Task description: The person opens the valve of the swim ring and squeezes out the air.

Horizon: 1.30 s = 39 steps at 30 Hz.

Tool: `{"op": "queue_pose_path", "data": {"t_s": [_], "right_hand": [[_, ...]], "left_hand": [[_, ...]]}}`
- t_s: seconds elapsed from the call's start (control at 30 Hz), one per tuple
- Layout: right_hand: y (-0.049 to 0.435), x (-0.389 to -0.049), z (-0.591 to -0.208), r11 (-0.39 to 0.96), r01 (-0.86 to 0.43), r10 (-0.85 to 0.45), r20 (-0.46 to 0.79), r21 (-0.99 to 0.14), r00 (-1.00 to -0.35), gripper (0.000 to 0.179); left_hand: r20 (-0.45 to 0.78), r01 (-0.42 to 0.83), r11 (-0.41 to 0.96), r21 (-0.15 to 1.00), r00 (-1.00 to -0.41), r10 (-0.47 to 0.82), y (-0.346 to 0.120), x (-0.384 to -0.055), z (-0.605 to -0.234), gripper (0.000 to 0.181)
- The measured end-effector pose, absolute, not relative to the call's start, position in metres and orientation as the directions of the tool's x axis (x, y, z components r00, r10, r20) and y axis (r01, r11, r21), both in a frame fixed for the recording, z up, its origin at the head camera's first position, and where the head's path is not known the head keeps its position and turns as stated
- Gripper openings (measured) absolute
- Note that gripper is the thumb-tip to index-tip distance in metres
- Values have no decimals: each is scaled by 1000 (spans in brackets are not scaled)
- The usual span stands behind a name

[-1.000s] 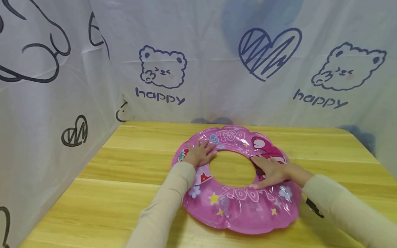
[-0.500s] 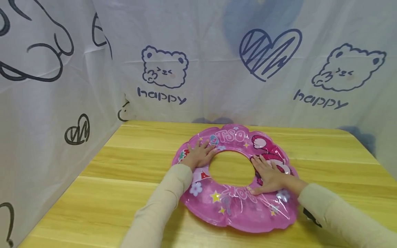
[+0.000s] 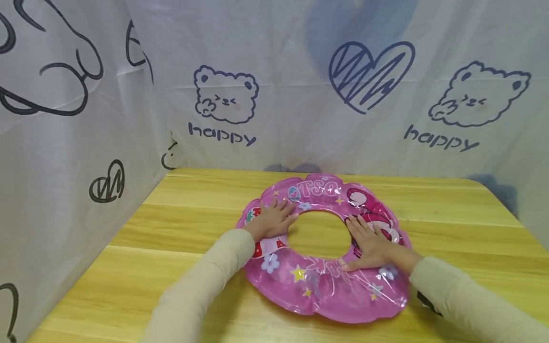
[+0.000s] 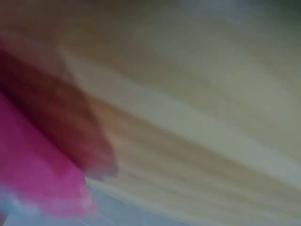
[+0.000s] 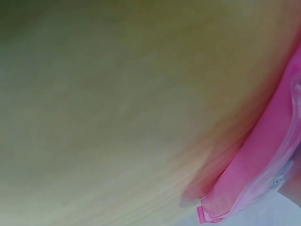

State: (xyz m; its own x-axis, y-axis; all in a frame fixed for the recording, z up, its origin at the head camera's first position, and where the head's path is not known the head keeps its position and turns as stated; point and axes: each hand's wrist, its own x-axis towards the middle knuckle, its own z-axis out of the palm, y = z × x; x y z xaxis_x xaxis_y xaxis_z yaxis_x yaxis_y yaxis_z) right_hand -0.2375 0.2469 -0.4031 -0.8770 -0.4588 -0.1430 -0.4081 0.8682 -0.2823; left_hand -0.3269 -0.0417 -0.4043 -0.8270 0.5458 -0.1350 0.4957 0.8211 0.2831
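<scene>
A pink inflatable swim ring (image 3: 343, 300) lies flat on the wooden table, printed with letters, stars, flowers and a cartoon character. My left hand (image 3: 273, 221) rests on its left side with fingers spread, fingertips towards the inner edge. On the opposite side my right hand (image 3: 372, 244) presses down, its thumb apart from the fingers. Wrinkles run through the film by the right thumb. The left wrist view catches a blurred pink side of the swim ring (image 4: 42, 165) over the wood. In the right wrist view, the outer wall of the swim ring (image 5: 256, 160) shows at the right edge.
The yellow wood-grain table (image 3: 171, 247) carries the ring. A white cloth (image 3: 291, 105) with bear, heart and "happy" drawings hangs behind it, and another cloth (image 3: 64, 152) stands along the left side. Through the ring's hole the tabletop shows.
My right hand's fingers have straightened and spread over the ring. The left wrist and forearm have swung a little outward to the left. The ring's front lettering looks more creased.
</scene>
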Motion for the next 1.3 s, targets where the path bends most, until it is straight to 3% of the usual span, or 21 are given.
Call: {"op": "queue_pose_path", "data": {"t_s": [0.3,0.47,0.57,0.77,1.1,1.3], "right_hand": [[245,-237,-403,878,-406,-448,-135,-254,-884,120],[242,-238,-405,865,-418,-460,-105,-277,-882,118],[242,-238,-407,860,-421,-462,-89,-289,-882,118],[245,-237,-410,877,-408,-443,-96,-253,-892,118],[244,-237,-406,892,-390,-422,-112,-228,-899,117],[242,-236,-407,896,-398,-422,-96,-196,-902,116]], "left_hand": [[-74,693,566,446,-601,796,-80,-292,-379,62],[39,736,454,502,-544,838,-98,-278,-386,90],[33,750,432,501,-516,856,-104,-269,-391,108],[-96,761,494,421,-505,858,-100,-260,-401,94],[-142,822,532,203,-513,847,-92,-257,-410,83],[-137,822,541,175,-524,841,-92,-255,-414,81]]}}
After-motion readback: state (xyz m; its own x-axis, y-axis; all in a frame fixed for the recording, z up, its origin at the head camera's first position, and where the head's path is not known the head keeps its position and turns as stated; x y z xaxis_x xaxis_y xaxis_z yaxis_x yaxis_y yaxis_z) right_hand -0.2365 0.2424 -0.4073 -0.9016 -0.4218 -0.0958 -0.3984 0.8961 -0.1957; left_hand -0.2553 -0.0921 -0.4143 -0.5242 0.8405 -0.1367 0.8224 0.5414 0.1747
